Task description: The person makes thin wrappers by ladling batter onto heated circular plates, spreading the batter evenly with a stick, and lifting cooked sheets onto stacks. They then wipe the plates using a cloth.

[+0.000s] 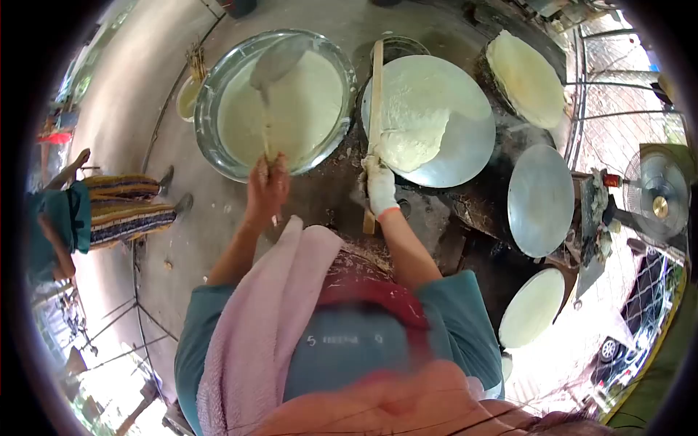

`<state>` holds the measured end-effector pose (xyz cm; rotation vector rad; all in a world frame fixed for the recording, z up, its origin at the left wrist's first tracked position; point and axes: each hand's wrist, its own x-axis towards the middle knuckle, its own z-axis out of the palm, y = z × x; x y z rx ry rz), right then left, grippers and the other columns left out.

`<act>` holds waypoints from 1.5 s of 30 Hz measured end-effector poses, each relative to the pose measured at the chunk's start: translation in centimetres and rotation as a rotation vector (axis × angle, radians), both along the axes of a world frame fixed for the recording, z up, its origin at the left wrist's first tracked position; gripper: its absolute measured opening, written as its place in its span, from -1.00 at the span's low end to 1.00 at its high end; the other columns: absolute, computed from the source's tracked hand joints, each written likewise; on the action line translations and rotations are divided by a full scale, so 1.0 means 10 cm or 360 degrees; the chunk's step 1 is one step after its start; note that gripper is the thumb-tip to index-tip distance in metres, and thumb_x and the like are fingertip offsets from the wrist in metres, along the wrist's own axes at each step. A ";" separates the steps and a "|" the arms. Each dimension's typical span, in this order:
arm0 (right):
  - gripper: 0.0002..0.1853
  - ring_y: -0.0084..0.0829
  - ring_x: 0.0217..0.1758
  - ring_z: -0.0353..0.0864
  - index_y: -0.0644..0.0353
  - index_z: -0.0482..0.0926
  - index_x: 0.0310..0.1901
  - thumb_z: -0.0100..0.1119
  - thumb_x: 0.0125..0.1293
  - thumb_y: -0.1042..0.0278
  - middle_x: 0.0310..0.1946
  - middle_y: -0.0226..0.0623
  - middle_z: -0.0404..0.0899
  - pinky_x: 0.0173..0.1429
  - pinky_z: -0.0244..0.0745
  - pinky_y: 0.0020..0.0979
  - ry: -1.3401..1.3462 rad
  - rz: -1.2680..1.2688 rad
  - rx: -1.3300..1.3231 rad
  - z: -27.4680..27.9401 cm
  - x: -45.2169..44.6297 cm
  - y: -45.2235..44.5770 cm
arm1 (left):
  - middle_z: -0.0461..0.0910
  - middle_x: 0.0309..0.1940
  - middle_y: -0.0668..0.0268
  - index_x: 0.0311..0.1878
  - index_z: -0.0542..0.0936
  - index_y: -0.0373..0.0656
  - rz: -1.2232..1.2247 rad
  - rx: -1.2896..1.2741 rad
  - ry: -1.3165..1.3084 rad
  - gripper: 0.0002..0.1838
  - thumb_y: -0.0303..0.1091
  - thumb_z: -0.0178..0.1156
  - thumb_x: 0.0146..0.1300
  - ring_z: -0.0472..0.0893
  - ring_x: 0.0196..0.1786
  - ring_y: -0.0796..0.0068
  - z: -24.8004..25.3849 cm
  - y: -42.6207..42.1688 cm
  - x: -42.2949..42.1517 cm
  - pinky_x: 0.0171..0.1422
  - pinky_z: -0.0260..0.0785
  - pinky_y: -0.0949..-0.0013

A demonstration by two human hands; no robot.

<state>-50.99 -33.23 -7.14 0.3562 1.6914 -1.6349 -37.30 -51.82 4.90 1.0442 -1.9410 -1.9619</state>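
My left hand is bare and closed on the handle of a ladle. The ladle's wide bowl is over the pale batter in a large metal basin. My right hand, in a white glove, is wrapped round a long wooden stick at the left edge of a round griddle. A wet layer of batter covers the left part of that griddle and ends in a thick, ragged edge near the glove.
Two more round plates, a bare metal one and a pale-coated one, stand at right. A pale round sheet lies behind. A fan is at far right. Another person stands at left. A small bowl sits beside the basin.
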 end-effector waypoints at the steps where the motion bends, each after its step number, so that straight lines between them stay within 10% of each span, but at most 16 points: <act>1: -0.65 -0.43 -0.61 0.48 0.17 0.54 -0.13 0.03 0.41 0.01 -0.52 -0.31 0.55 -0.52 0.41 -0.30 0.0217 0.0044 0.0226 -0.34 0.06 -0.09 | 0.42 -0.55 0.40 -0.15 0.47 -0.23 0.0044 0.0172 0.0014 -0.90 -0.42 0.10 0.35 0.43 -0.53 0.49 0.00 -0.19 0.09 -0.44 0.29 0.39; 3: -0.52 -0.17 -0.21 0.62 0.33 0.51 0.02 0.04 0.39 -0.01 -0.29 -0.03 0.65 -0.03 0.46 -0.27 0.0622 -0.0078 0.0547 -0.59 0.19 0.01 | 0.35 -0.59 0.47 -0.18 0.46 -0.22 -0.0267 -0.1133 0.0005 -0.91 -0.41 0.08 0.36 0.37 -0.56 0.62 -0.60 -0.62 0.48 -0.48 0.25 0.46; 5: -0.52 -0.15 -0.24 0.62 0.33 0.51 0.00 0.04 0.39 -0.01 -0.29 -0.02 0.64 -0.09 0.46 -0.27 0.0572 -0.0111 0.0891 -0.54 0.23 0.31 | 0.28 -0.63 0.51 -0.23 0.44 -0.20 -0.0213 -0.1337 0.0046 -0.91 -0.39 0.06 0.37 0.32 -0.61 0.68 -0.78 -0.66 0.65 -0.54 0.19 0.52; 9: -0.67 -0.67 -0.56 0.31 0.21 0.55 -0.23 -0.01 0.45 0.08 -0.57 -0.48 0.46 -0.46 0.20 -0.55 0.0404 -0.0568 0.0454 -0.34 0.16 0.69 | 0.22 -0.70 0.48 -0.33 0.38 -0.16 0.0267 0.0006 0.0034 -0.86 -0.38 0.02 0.38 0.23 -0.72 0.69 -0.45 -0.47 0.77 -0.68 0.07 0.55; 10: -0.59 -0.37 -0.46 0.46 0.30 0.54 -0.20 -0.04 0.44 0.04 -0.46 -0.24 0.55 -0.36 0.32 -0.37 0.0265 -0.0543 0.0385 -0.27 0.13 0.70 | 0.22 -0.71 0.47 -0.35 0.37 -0.15 0.0340 0.0223 -0.0003 -0.85 -0.39 0.02 0.38 0.20 -0.74 0.68 -0.39 -0.44 0.79 -0.71 0.04 0.56; 14: -0.44 0.09 -0.20 0.61 0.33 0.52 -0.12 -0.15 0.44 -0.13 -0.27 0.14 0.62 -0.10 0.49 -0.12 0.0649 0.0205 0.0754 -0.55 0.33 0.79 | 0.23 -0.71 0.46 -0.38 0.35 -0.15 0.0232 0.0005 -0.0021 -0.80 -0.37 0.00 0.41 0.18 -0.77 0.68 -0.33 -0.29 0.78 -0.74 0.00 0.54; 19: -0.54 0.14 -0.17 0.61 0.21 0.49 -0.07 -0.14 0.43 -0.09 -0.29 0.13 0.62 -0.13 0.49 0.04 0.0789 0.0417 0.1459 -0.04 -0.06 1.47 | 0.22 -0.72 0.46 -0.34 0.39 -0.18 0.0302 0.0043 -0.0075 -0.81 -0.36 0.00 0.43 0.18 -0.77 0.67 -0.21 0.15 0.61 -0.75 -0.01 0.53; 24: -0.49 0.12 -0.24 0.62 0.26 0.56 -0.28 -0.09 0.40 -0.11 -0.40 0.15 0.61 -0.18 0.47 0.03 0.0580 0.0204 0.0720 -0.03 -0.46 1.81 | 0.24 -0.72 0.45 -0.30 0.42 -0.20 0.0321 0.0000 -0.0137 -0.83 -0.34 0.02 0.43 0.19 -0.77 0.65 -0.15 0.75 0.47 -0.74 0.00 0.51; 27: -0.56 0.10 -0.27 0.63 0.21 0.50 -0.13 -0.16 0.41 -0.05 -0.38 0.13 0.62 -0.17 0.50 0.02 0.0980 0.1104 0.1161 -0.24 -0.12 2.06 | 0.22 -0.72 0.46 -0.26 0.44 -0.20 0.0377 0.0049 -0.0093 -0.81 -0.28 0.04 0.42 0.17 -0.78 0.64 -0.17 1.01 0.45 -0.74 -0.04 0.51; 34: -0.64 0.16 -0.29 0.60 0.26 0.51 -0.20 -0.11 0.41 0.09 -0.42 0.14 0.61 -0.21 0.49 0.04 0.1070 0.0593 0.1279 -0.05 -1.12 2.54 | 0.21 -0.73 0.45 -0.27 0.43 -0.23 0.0420 -0.0053 -0.0151 -0.77 -0.26 0.05 0.42 0.17 -0.80 0.62 -0.10 1.40 0.26 -0.74 -0.04 0.49; 37: -0.64 0.16 -0.26 0.61 0.22 0.52 -0.09 -0.14 0.40 0.10 -0.39 0.16 0.61 -0.20 0.49 0.04 0.1197 0.0659 0.0997 -0.36 -0.81 2.64 | 0.24 -0.73 0.42 -0.31 0.40 -0.18 0.0393 -0.0097 -0.0240 -0.80 -0.28 0.05 0.42 0.21 -0.78 0.62 -0.11 1.45 0.16 -0.72 0.00 0.48; 39: -0.48 0.15 -0.27 0.61 0.03 0.30 0.33 -0.15 0.41 0.03 -0.36 0.17 0.61 -0.23 0.47 0.06 0.0951 0.1080 0.1237 -0.34 -0.54 2.81 | 0.25 -0.73 0.42 -0.32 0.40 -0.19 0.0397 -0.0035 -0.0206 -0.80 -0.30 0.06 0.41 0.22 -0.77 0.61 -0.12 1.47 0.12 -0.72 0.00 0.48; 45: -0.36 -0.01 -0.33 0.66 0.15 0.04 0.42 -0.13 0.40 0.05 -0.35 0.09 0.63 -0.26 0.56 -0.07 0.1114 0.0947 0.1663 -0.14 -1.66 2.72 | 0.26 -0.72 0.44 -0.34 0.39 -0.19 0.0384 -0.0030 -0.0287 -0.83 -0.37 0.03 0.40 0.21 -0.77 0.62 -0.12 1.62 0.03 -0.73 0.00 0.49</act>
